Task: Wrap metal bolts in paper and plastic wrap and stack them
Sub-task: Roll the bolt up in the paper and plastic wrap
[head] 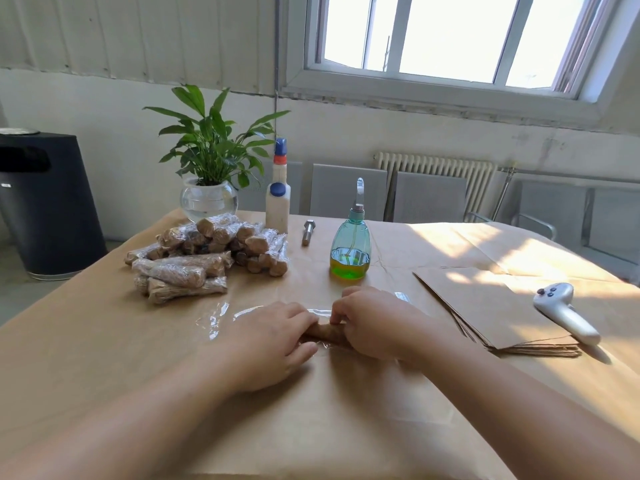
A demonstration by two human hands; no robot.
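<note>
A brown paper-wrapped bolt (327, 332) lies on a sheet of clear plastic wrap (225, 315) in the middle of the table. My left hand (273, 344) grips its left end and my right hand (372, 322) grips its right end, fingers curled over it. Only the short middle of the roll shows between the hands. A pile of several wrapped bolts (204, 252) is stacked at the back left. One bare metal bolt (307, 232) lies behind, beside a white bottle.
A stack of brown paper sheets (485, 306) lies to the right with a white controller (564, 311) on it. A green spray bottle (350, 249), a white glue bottle (277, 199) and a potted plant (209, 168) stand at the back.
</note>
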